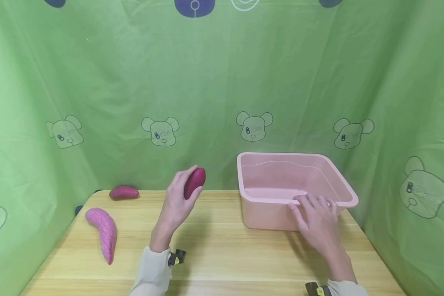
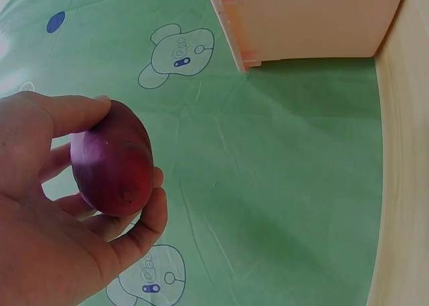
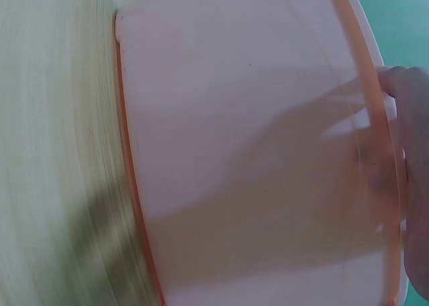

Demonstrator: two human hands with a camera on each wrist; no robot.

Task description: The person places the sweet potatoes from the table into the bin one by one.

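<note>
My left hand [image 1: 175,202] holds a dark purplish-red sweet potato [image 1: 195,182] above the table, thumb on one side and fingers on the other. In the left wrist view the rounded end of this sweet potato [image 2: 114,165] points at the camera. At the near rim of a pink plastic basin [image 1: 270,216], my right hand [image 1: 318,222] hooks its fingers over the edge, with the thumb at the outer side. The right wrist view shows the basin wall [image 3: 234,152] and part of the right hand [image 3: 412,138]; the fingertips inside show only faintly through the wall.
On the table's left side lie a small dark red sweet potato [image 1: 123,192], near the back edge, and a longer, curved pink-purple one [image 1: 104,232], closer in. Green curtains [image 1: 207,90] with bear prints surround the wooden table [image 1: 222,255] at the back and sides.
</note>
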